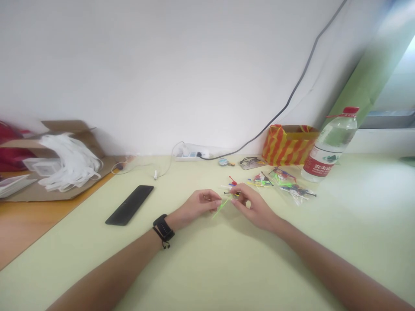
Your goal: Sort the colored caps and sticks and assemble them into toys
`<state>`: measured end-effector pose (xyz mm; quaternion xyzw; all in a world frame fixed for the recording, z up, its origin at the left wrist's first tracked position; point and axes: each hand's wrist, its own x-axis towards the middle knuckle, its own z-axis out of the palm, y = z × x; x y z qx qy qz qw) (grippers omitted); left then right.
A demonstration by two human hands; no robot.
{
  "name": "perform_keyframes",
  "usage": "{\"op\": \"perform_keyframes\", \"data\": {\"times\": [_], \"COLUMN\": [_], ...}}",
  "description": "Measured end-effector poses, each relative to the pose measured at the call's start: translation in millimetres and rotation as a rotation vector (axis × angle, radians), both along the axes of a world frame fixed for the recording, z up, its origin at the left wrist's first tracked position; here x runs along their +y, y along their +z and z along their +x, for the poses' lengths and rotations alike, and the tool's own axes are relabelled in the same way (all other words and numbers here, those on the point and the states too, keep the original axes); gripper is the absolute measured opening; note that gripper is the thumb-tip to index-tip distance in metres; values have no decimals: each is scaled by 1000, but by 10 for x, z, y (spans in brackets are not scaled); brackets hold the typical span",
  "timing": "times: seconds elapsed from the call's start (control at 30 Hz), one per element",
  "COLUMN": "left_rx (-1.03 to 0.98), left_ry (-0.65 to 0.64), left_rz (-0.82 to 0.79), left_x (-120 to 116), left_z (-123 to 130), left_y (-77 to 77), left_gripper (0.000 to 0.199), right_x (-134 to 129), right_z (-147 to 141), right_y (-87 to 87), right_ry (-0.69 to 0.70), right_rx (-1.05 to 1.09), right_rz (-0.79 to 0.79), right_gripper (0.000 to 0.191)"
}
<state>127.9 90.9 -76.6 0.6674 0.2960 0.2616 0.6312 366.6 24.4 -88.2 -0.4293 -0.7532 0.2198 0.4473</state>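
Note:
A thin bright-green strip (219, 210), which looks like a cable tie, slants between my hands just above the table. My left hand (201, 204) pinches it between thumb and fingers, with one end poking out below. My right hand (253, 205) is closed near the strip's upper end, thumb and index finger together on it. A black watch is on my left wrist. Behind my right hand lie loose cable ties (231, 181) in red, white, black and yellow, partly covered by the fingers. Clear plastic bags (290, 185) of coloured ties lie farther right.
A black flat slab (129, 205) lies at left. A power strip (192, 153) with a dark cable sits by the wall. At the right stand a striped bag (288, 147) and a tilted-looking water bottle (330, 147). An open carton (94, 149) with white straps is far left.

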Motion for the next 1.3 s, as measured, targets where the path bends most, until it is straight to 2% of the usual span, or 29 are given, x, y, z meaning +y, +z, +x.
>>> {"op": "perform_keyframes", "data": {"times": [0.17,0.37,0.5,0.53,0.6,0.63,0.7,0.77,0.87,1.07,1.3], "left_rx": [-80,-104,-99,-100,-103,-104,-108,-107,-101,-111,-173], "left_ry": [47,69,54,54,62,69,88,106,107,91,152], "left_rz": [-23,-52,-79,-80,-75,-68,-54,-44,-36,-12,-91], "left_x": [25,34,11,6,2,4,12,20,27,31,85], "left_z": [13,8,14,18,27,30,36,40,43,42,28], "left_y": [-21,-33,-17,-14,-11,-12,-18,-26,-36,-42,-29], "left_gripper": [30,34,33,33,34,34,35,36,36,37,32], "right_x": [-32,-94,-118,-116,-101,-89,-57,-25,5,-4,12], "right_z": [6,-18,-33,-35,-34,-30,-14,6,24,-12,24], "right_y": [-4,16,18,19,28,37,60,85,108,87,63], "right_ry": [-23,16,18,18,33,50,84,91,60,45,32], "right_rx": [-91,-110,-105,-95,-68,-47,21,106,139,-45,-118], "right_rz": [65,-66,-56,-49,-84,-131,-234,-273,-223,-183,-109], "right_gripper": [30,59,74,70,38,29,56,64,63,58,54]}}
